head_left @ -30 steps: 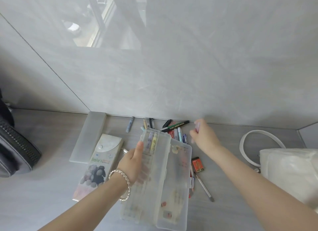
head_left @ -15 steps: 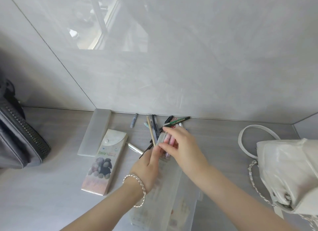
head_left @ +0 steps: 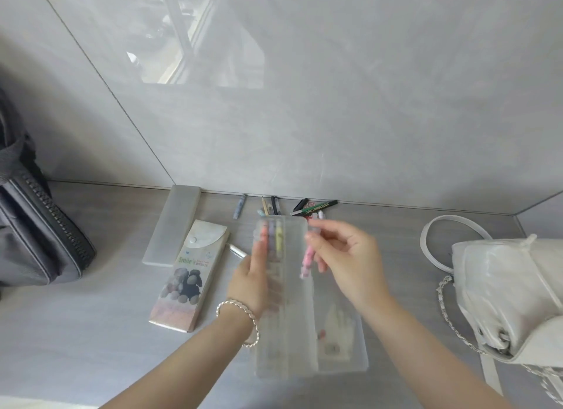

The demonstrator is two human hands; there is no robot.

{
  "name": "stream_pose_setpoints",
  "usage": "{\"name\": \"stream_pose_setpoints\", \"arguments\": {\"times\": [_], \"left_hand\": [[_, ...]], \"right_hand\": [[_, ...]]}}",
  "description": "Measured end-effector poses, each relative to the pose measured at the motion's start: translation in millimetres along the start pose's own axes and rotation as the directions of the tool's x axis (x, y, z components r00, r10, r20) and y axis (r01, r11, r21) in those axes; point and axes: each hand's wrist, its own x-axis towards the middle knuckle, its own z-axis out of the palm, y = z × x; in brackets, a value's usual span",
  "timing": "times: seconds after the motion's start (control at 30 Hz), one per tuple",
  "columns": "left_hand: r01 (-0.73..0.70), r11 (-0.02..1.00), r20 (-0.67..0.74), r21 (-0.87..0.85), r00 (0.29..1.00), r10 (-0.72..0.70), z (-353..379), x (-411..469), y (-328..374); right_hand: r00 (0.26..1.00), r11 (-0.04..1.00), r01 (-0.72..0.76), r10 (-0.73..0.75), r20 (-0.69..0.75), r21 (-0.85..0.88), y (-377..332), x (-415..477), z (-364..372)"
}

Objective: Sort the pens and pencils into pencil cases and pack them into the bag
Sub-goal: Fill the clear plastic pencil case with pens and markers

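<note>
A clear plastic pencil case (head_left: 292,332) stands open in front of me, with several coloured pens in its left half. My left hand (head_left: 253,277), with a bracelet on the wrist, grips the case's left side. My right hand (head_left: 344,259) pinches a pink pen (head_left: 307,258) over the case's middle. More pens and pencils (head_left: 313,209) lie by the wall behind the case. A printed pencil case (head_left: 189,274) and a frosted grey one (head_left: 173,226) lie to the left.
A dark grey zipped bag (head_left: 39,235) stands at the far left. A white handbag (head_left: 505,293) with a chain strap sits at the right. A silver pen (head_left: 237,251) lies beside the printed case. The grey wall rises close behind.
My right hand has lifted a pink pen from the pile by the wall and brought it back over the open case. The left hand has tilted the case towards me.
</note>
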Motion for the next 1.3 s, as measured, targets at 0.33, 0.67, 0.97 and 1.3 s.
{"name": "stream_pose_setpoints", "arguments": {"times": [0.33, 0.67, 0.97, 1.3], "left_hand": [[0.037, 0.999, -0.191, -0.006, 0.981, -0.038, -13.0, 13.5, 23.6], [0.036, 0.999, -0.191, -0.023, 0.981, -0.039, -20.6, 17.7, 11.9], [0.077, 0.997, -0.23, 0.031, 0.971, -0.068, -20.3, 15.9, 9.1], [0.104, 0.994, -0.229, 0.034, 0.969, -0.094, -16.1, 15.8, -3.7]], "right_hand": [[0.901, 0.693, 0.401, -0.18, 0.395, -0.599, 31.3, -27.1, 21.1], [0.982, 0.776, 0.187, -0.172, 0.084, -0.602, 39.3, -1.6, -10.7], [0.922, 0.306, -0.3, 0.335, -0.193, -0.903, 108.2, 34.4, -72.1], [0.95, 0.293, -0.249, 0.258, -0.175, -0.923, 110.9, 27.1, -71.3]]}}
